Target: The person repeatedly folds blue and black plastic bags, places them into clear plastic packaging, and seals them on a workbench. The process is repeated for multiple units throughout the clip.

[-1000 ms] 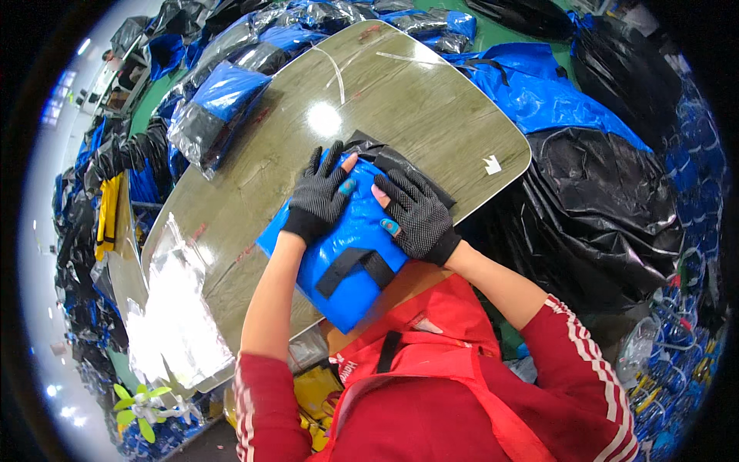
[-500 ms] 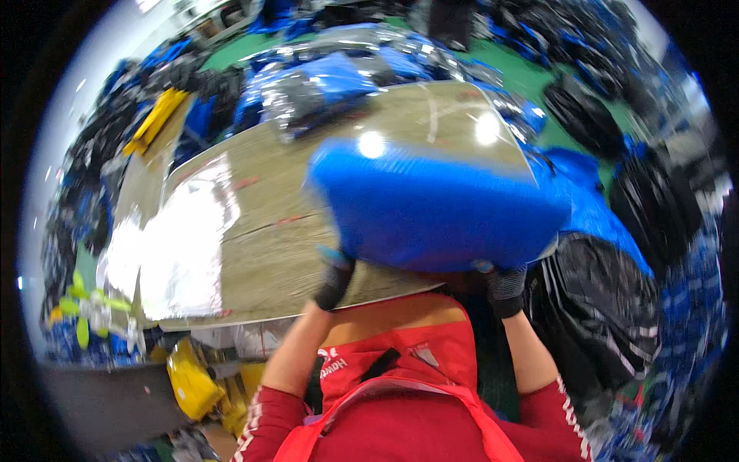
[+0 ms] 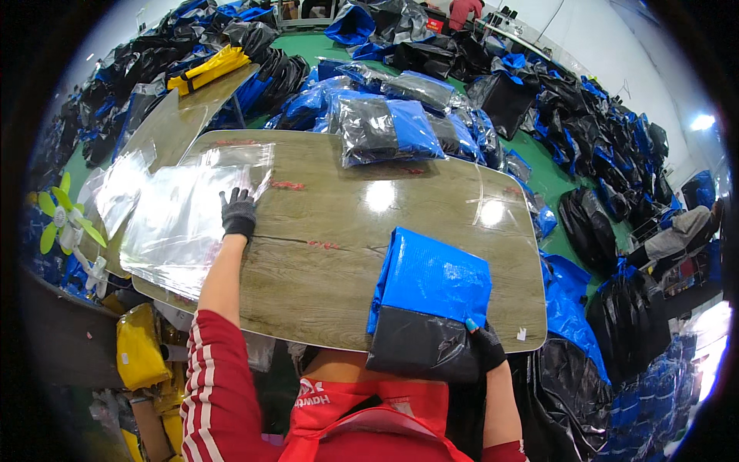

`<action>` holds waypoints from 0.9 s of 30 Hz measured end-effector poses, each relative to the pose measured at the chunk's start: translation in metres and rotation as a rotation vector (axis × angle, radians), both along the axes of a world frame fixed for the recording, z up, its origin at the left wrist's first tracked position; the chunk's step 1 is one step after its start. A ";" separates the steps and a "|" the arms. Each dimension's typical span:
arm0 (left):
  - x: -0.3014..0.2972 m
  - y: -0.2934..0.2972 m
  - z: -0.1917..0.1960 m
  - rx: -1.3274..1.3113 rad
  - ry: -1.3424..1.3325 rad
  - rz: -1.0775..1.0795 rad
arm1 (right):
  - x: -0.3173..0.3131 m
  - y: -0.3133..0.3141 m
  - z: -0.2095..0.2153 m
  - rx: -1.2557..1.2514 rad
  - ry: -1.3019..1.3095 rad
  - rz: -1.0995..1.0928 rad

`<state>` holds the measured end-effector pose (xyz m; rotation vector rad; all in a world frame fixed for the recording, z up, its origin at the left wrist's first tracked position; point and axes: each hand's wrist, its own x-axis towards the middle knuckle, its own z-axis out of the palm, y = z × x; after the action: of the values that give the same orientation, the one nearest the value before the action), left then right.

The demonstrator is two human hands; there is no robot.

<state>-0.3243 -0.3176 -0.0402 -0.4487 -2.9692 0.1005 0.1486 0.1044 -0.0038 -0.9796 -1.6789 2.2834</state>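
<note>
My right hand (image 3: 488, 346), in a dark work glove with a bare-looking thumb tip on top, grips the right edge of a folded blue-and-black tarpaulin (image 3: 428, 300). The tarpaulin rests over the near edge of the table (image 3: 354, 208), its blue part farther away and its black part toward me. Off to the left, my left hand (image 3: 239, 212) is gloved too. Its fingers are spread on the right side of a pile of clear plastic bags (image 3: 181, 219), which shine with glare.
A packed blue-and-black bundle (image 3: 392, 129) lies at the table's far edge, with several more behind it. A yellow folded bundle (image 3: 208, 69) sits on a side table. A green-bladed fan (image 3: 61, 215) stands at left. Black-and-blue heaps (image 3: 570, 138) cover the floor at right.
The tarpaulin has come down to the near table edge and now shows its folded blue and black faces. My left hand has let go of it and moved left onto the plastic bags.
</note>
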 end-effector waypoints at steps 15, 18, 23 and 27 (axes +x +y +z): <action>0.249 0.038 0.065 0.676 -0.978 -0.527 | 0.016 0.027 0.020 -0.069 0.053 0.011; 0.226 0.067 0.047 0.728 -0.495 -0.643 | 0.022 0.018 0.028 0.086 0.086 0.272; 0.225 0.096 0.012 0.655 -0.220 -0.728 | 0.050 0.004 0.024 0.121 -0.186 0.277; 0.226 0.094 0.005 0.748 -0.266 -0.683 | 0.067 0.000 0.015 0.024 -0.074 0.187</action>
<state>-0.0985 -0.2237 -0.0354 -1.3529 -2.5981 -1.1456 0.2154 0.1045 0.0109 -0.9507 -1.8973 2.3612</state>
